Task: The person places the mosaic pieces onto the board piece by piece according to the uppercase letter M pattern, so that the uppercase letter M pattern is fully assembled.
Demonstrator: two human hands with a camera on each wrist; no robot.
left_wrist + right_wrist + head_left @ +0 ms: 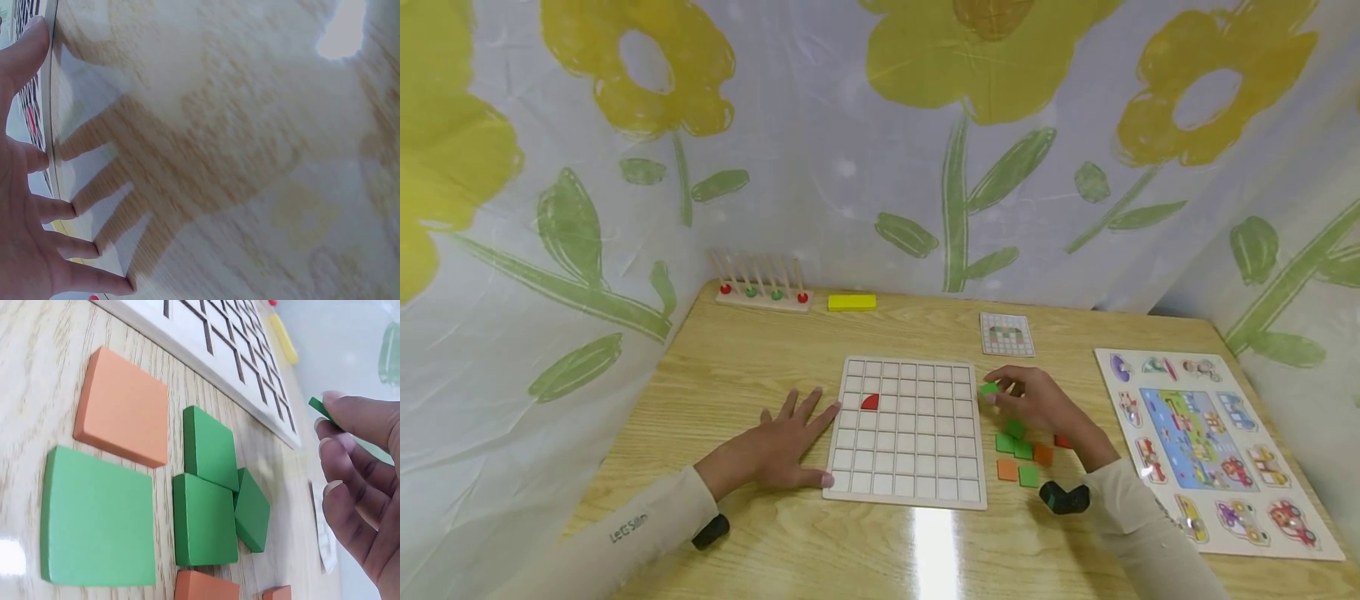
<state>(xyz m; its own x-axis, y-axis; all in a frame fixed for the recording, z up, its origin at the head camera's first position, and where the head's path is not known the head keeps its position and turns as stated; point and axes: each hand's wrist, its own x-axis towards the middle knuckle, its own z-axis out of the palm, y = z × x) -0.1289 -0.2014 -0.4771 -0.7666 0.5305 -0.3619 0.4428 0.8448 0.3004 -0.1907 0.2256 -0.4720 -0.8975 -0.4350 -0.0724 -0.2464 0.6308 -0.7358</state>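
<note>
A white grid board (917, 489) of small square cells lies on the table, with one red quarter-round piece (870, 402) in a cell at its upper left. My left hand (786, 446) rests spread beside the board, thumb and a fingertip touching its left edge. Just off the board's right edge, my right hand (1030, 400) pinches a green square tile (324, 411) between thumb and finger, raised above the table. Below that hand lie loose green tiles (206, 519) and orange tiles (122, 409); a red piece (1062, 441) is partly hidden by the right wrist.
A small pattern card (1007, 335) lies behind the right hand. Farther right is a picture puzzle board (1217, 508). At the back stand a peg rack (763, 302) with beads and a yellow block (852, 302). A flowered curtain (820, 183) hangs behind the table.
</note>
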